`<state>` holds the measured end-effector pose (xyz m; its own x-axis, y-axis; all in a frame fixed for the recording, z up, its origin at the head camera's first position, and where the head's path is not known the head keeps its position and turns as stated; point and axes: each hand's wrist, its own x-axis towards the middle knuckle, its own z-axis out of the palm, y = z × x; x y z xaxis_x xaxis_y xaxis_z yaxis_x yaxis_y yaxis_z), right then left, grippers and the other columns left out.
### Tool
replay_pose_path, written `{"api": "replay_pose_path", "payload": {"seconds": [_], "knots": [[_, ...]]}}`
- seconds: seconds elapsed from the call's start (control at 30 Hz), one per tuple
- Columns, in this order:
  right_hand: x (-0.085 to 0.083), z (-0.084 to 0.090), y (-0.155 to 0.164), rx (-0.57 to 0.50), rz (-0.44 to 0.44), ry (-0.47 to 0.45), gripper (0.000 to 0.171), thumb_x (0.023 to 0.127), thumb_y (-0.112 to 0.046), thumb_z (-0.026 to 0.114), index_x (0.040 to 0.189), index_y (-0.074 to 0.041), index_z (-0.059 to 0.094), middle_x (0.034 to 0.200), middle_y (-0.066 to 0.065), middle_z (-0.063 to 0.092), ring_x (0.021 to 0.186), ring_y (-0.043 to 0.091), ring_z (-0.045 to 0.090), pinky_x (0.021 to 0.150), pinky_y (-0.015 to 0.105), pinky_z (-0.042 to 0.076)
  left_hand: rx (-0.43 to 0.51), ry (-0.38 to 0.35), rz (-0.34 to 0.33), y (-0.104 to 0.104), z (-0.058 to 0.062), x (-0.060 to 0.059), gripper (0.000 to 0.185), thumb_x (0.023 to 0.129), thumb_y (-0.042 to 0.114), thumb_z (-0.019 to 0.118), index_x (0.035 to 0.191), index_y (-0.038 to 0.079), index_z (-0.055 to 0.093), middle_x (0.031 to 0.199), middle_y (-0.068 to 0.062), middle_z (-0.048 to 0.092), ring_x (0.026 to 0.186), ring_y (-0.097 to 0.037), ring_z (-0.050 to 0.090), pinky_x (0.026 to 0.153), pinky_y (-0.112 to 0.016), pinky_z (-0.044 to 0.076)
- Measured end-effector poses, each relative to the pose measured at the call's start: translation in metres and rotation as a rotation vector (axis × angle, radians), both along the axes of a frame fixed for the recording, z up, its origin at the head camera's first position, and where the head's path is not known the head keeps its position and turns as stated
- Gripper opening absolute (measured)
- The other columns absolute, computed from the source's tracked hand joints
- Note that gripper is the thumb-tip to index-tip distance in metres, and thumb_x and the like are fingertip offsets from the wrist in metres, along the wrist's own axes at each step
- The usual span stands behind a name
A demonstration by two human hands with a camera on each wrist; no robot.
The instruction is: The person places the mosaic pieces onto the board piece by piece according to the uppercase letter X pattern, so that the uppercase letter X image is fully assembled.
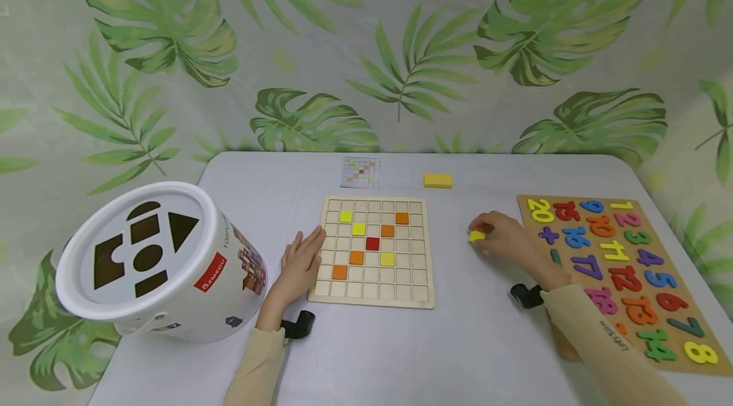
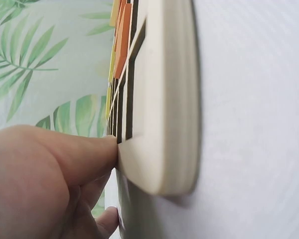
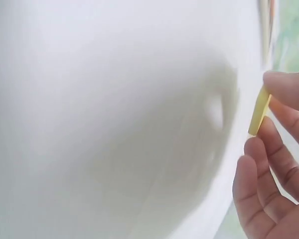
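A wooden grid board (image 1: 375, 291) lies mid-table with yellow, orange and red square tiles in some cells. My left hand (image 1: 300, 261) rests flat against the board's left edge (image 2: 159, 149), fingers straight, thumb touching the rim. My right hand (image 1: 499, 237) sits on the table between the grid board and the number puzzle, pinching a small yellow tile (image 1: 476, 236) between thumb and fingers. In the right wrist view the yellow tile (image 3: 259, 112) shows edge-on at the fingertips.
A white shape-sorter bucket (image 1: 154, 259) lies tilted at the left. A wooden number puzzle (image 1: 627, 266) with coloured numerals fills the right side. At the back are a small pattern card (image 1: 361, 172) and a yellow block (image 1: 438, 181). Leaf-print cloth surrounds the table.
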<state>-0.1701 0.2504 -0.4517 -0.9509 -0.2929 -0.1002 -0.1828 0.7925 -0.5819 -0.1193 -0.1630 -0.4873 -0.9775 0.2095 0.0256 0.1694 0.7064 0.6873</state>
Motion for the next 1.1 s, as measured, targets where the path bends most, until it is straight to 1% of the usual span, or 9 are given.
{"api": "replay_pose_path", "payload": {"seconds": [0.17,0.23,0.33,0.43,0.53,0.63,0.77,0.97,1.1], "knots": [[0.017,0.003,-0.043,-0.096,0.105,0.064,0.024,0.078,-0.001,0.074,0.101,-0.002,0.066,0.094,0.004,0.059,0.088,0.022,0.055,0.074,0.035,0.050,-0.002,0.002,-0.002,0.000,0.000,-0.001,0.051,0.096,0.000,0.047,0.146,-0.001,0.036,0.154,-0.015,0.027,0.140,-0.045,0.006,0.106,-0.064,-0.002],[0.024,0.004,-0.059,-0.136,0.152,0.064,0.025,0.078,0.000,0.075,0.101,-0.003,0.066,0.093,0.002,0.059,0.087,0.020,0.055,0.072,0.032,0.050,0.000,0.003,-0.004,0.001,0.000,-0.001,0.051,0.096,0.000,0.047,0.146,-0.001,0.036,0.154,-0.015,0.027,0.141,-0.045,0.006,0.106,-0.064,-0.002],[0.033,0.005,-0.082,-0.177,0.221,0.036,0.023,0.078,-0.001,0.075,0.099,-0.004,0.066,0.092,0.000,0.058,0.085,0.018,0.054,0.070,0.028,0.049,0.005,0.001,-0.006,0.001,-0.001,-0.001,0.051,0.096,-0.001,0.047,0.146,-0.001,0.036,0.154,-0.015,0.027,0.141,-0.045,0.005,0.106,-0.064,-0.002],[0.041,0.002,-0.098,-0.176,0.283,0.027,0.021,0.078,-0.002,0.074,0.098,-0.005,0.066,0.091,-0.001,0.057,0.081,0.017,0.052,0.069,0.026,0.048,0.007,-0.001,-0.010,0.002,-0.001,-0.001,0.051,0.096,0.000,0.047,0.146,-0.001,0.035,0.154,-0.014,0.027,0.141,-0.044,0.005,0.107,-0.063,-0.003],[0.046,-0.002,-0.108,-0.124,0.320,0.073,0.021,0.078,-0.004,0.074,0.096,-0.007,0.066,0.090,-0.002,0.057,0.080,0.015,0.051,0.071,0.026,0.047,0.004,-0.001,-0.012,0.003,-0.001,-0.002,0.051,0.096,0.000,0.047,0.146,0.000,0.035,0.154,-0.014,0.027,0.141,-0.044,0.005,0.107,-0.063,-0.003],[0.049,-0.006,-0.114,-0.072,0.319,0.104,0.021,0.077,-0.005,0.075,0.097,-0.010,0.068,0.092,-0.005,0.058,0.082,0.012,0.050,0.075,0.028,0.047,0.001,0.001,-0.010,0.003,-0.001,-0.002,0.051,0.096,0.000,0.047,0.146,-0.001,0.035,0.154,-0.014,0.027,0.141,-0.044,0.005,0.107,-0.063,-0.003],[0.051,-0.008,-0.119,-0.058,0.305,0.094,0.022,0.077,-0.005,0.075,0.098,-0.010,0.068,0.097,-0.005,0.060,0.088,0.013,0.050,0.080,0.031,0.048,-0.004,0.004,-0.012,0.002,0.000,-0.001,0.051,0.096,-0.001,0.047,0.146,-0.001,0.035,0.154,-0.015,0.027,0.141,-0.045,0.006,0.106,-0.063,-0.003],[0.053,-0.007,-0.123,-0.027,0.308,0.121,0.023,0.077,-0.006,0.077,0.099,-0.011,0.069,0.099,-0.005,0.062,0.090,0.012,0.051,0.080,0.030,0.047,0.000,0.009,-0.010,0.001,0.000,-0.001,0.051,0.096,-0.001,0.047,0.146,-0.001,0.036,0.154,-0.015,0.028,0.140,-0.045,0.006,0.106,-0.064,-0.003],[0.054,-0.006,-0.121,-0.036,0.304,0.104,0.023,0.078,-0.005,0.076,0.100,-0.011,0.069,0.101,-0.005,0.062,0.090,0.013,0.052,0.081,0.031,0.047,-0.004,0.009,-0.010,0.001,-0.001,-0.001,0.051,0.096,-0.001,0.047,0.145,-0.002,0.036,0.153,-0.016,0.027,0.140,-0.046,0.006,0.106,-0.064,-0.002]]}}
